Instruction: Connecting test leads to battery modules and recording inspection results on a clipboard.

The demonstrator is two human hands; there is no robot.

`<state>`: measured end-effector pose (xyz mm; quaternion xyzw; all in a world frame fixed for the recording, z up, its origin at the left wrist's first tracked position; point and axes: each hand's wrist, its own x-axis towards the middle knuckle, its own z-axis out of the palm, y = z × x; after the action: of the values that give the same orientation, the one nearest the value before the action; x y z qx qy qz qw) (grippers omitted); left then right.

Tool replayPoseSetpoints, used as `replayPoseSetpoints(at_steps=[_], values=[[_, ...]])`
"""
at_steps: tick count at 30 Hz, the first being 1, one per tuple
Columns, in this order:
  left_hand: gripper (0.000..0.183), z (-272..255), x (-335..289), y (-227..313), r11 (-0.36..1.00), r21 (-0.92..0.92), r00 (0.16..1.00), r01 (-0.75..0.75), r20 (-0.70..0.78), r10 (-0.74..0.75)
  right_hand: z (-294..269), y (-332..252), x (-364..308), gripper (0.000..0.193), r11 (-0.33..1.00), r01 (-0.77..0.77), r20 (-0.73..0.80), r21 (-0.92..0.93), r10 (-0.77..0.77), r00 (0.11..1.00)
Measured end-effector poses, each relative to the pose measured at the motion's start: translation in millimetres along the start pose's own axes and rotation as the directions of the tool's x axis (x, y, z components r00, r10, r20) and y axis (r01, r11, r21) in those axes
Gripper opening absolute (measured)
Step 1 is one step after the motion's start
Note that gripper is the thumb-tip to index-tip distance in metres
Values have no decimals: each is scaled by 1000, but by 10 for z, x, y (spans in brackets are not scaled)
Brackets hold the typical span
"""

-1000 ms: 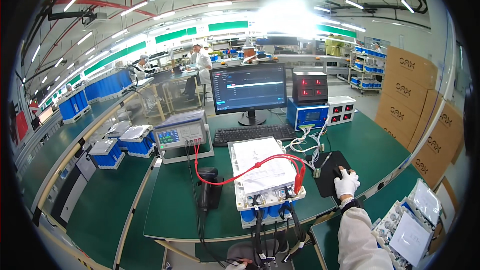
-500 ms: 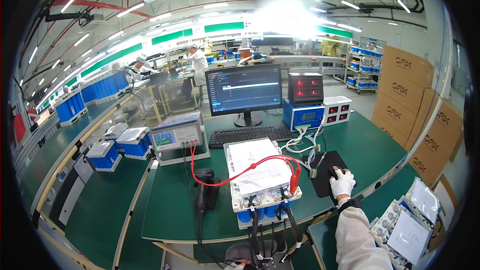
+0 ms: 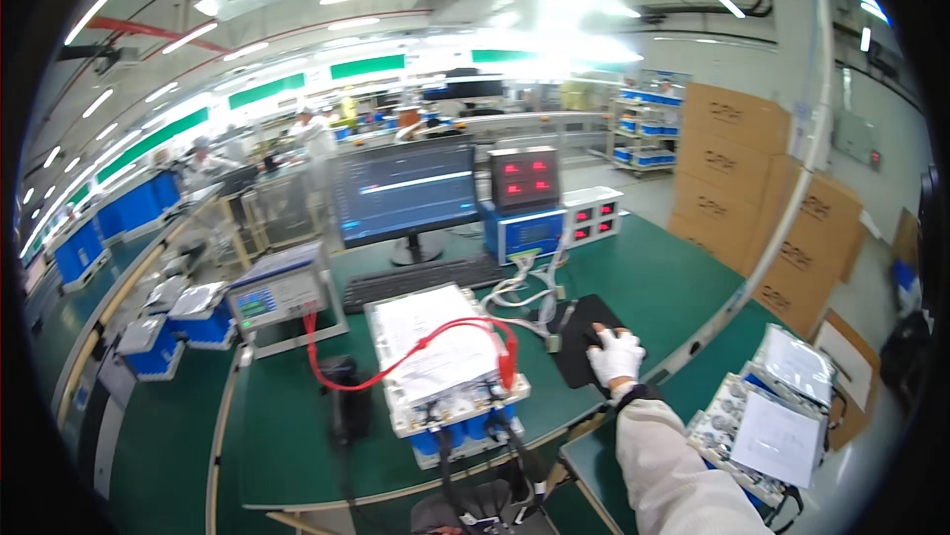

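My right hand (image 3: 617, 355), in a white glove with bare fingertips, rests over a dark computer mouse (image 3: 597, 330) on a black mouse pad (image 3: 572, 359); the hand hides most of the mouse. Left of it stands a blue-and-white battery pack (image 3: 421, 441) with printed sheets (image 3: 426, 337) lying on top. A red lead with a red clip (image 3: 508, 365) runs from the bench meter (image 3: 272, 299) across the sheets to the pack. Black cables (image 3: 445, 471) hang from the pack's front. At most a sliver of my left hand shows at the lower edge, its fingers hidden.
Behind the pack are a keyboard (image 3: 416, 283), a monitor (image 3: 406, 189) and display boxes with red digits (image 3: 524, 179). A dark handheld scanner (image 3: 344, 401) stands left of the pack. More packs (image 3: 762, 426) sit at right, near stacked cartons (image 3: 727, 169). Packs line the left bench (image 3: 148, 347).
The view has turned to the right, so the bench and its things appear further left. My right hand stays on the mouse. My left hand's fingers, visible earlier at the lower edge, have nearly left view.
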<state>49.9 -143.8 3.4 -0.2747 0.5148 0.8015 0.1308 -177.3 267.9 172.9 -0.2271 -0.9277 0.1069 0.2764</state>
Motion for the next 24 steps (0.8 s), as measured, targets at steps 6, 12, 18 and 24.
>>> replayPoseSetpoints(at_steps=[6,12,18,24], values=[[15,-79,122,-89,1000,6,1000,10,-10,-10,-1,16,7,47,998,-24,29,50,22,999],[19,-109,103,-79,999,5,999,31,-14,-31,-8,3,-5,45,995,-34,38,92,30,999],[18,-41,41,-33,1000,11,999,-24,41,24,11,23,3,45,999,-26,-6,34,26,1000],[21,65,-194,111,999,48,996,3,88,-8,-16,-23,11,46,995,-68,17,78,67,998]])
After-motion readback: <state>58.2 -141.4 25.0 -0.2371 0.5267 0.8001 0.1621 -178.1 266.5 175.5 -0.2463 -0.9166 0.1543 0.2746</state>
